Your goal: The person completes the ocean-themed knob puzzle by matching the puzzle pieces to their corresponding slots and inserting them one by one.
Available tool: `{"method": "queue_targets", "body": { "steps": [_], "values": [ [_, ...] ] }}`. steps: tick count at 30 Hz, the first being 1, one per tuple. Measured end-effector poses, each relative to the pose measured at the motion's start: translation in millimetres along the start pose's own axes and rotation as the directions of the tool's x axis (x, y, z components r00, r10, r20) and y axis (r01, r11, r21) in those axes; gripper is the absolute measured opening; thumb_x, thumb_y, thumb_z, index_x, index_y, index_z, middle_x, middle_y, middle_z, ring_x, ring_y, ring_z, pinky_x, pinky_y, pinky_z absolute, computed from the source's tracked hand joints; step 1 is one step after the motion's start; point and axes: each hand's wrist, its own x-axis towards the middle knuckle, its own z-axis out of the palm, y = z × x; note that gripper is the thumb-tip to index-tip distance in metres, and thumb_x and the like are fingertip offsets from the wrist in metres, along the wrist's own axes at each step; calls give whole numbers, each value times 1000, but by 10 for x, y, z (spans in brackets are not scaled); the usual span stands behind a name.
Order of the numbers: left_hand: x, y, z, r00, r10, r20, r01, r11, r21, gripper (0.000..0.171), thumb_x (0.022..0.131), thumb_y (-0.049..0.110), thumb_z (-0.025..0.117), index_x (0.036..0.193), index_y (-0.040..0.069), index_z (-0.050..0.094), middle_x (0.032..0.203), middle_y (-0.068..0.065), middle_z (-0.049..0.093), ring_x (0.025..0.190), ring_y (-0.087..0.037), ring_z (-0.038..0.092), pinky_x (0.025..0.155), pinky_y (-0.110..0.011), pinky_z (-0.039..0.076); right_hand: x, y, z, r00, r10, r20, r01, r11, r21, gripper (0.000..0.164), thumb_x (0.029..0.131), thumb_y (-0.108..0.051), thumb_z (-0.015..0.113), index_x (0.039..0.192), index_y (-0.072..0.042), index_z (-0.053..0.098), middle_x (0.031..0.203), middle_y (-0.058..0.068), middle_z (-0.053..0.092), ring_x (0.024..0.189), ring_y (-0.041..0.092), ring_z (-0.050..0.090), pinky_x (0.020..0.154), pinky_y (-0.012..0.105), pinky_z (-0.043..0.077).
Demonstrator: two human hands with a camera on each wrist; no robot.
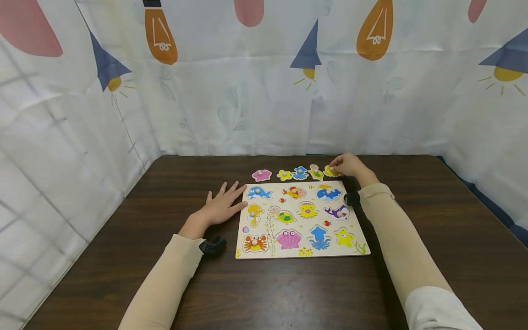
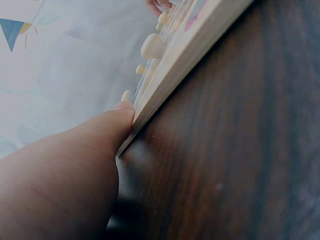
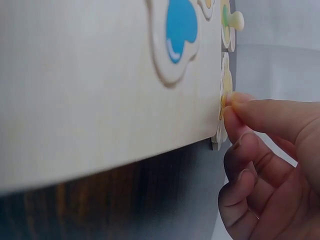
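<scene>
A wooden knob puzzle board [image 1: 268, 254] with sea animals lies on the table. My right hand [image 1: 349, 166] is beyond its far right corner. Thumb and forefinger pinch the knob of a yellow puzzle piece [image 1: 330, 172], which stands at the right end of a row of pieces; in the right wrist view the yellow puzzle piece [image 3: 227, 82] is seen edge-on behind the board. My left hand [image 1: 220, 205] lies with fingers spread at the board's left edge. Its thumb [image 2: 120, 120] rests on that edge in the left wrist view.
Behind the board lie a pink shell piece [image 1: 261, 175], a yellow starfish piece [image 1: 284, 174], a blue squid piece [image 1: 299, 173] and a turtle piece [image 1: 316, 173]. Several knobbed pieces, such as the crab [image 1: 255, 244], sit in the board. A patterned curtain [image 1: 264, 110] hangs beyond the table.
</scene>
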Motion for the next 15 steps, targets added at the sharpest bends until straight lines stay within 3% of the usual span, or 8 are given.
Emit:
{"method": "queue_targets", "body": {
  "steps": [6, 15],
  "values": [
    [-4, 7, -9, 1000, -4, 2, 4, 1000, 2, 72, 107, 53, 46, 166, 20, 20, 171, -13, 8, 155, -44, -4, 112, -76, -7, -30, -26, -25, 1000, -20, 0, 20, 1000, -23, 26, 103, -11, 62, 121, 6, 69, 105, 18, 69, 85, 27, 59, 82, 39, 53],
    [22, -11, 4, 1000, 0, 4, 0, 1000, -1, 73, 107, 55, 45, 167, 21, 19, 171, -13, 8, 155, -43, -5, 112, -76, -7, 11, -26, -23, 1000, -6, 0, 6, 999, -49, 26, 103, -11, 62, 121, 6, 69, 107, 19, 69, 87, 29, 59, 86, 44, 51]
  ]
}}
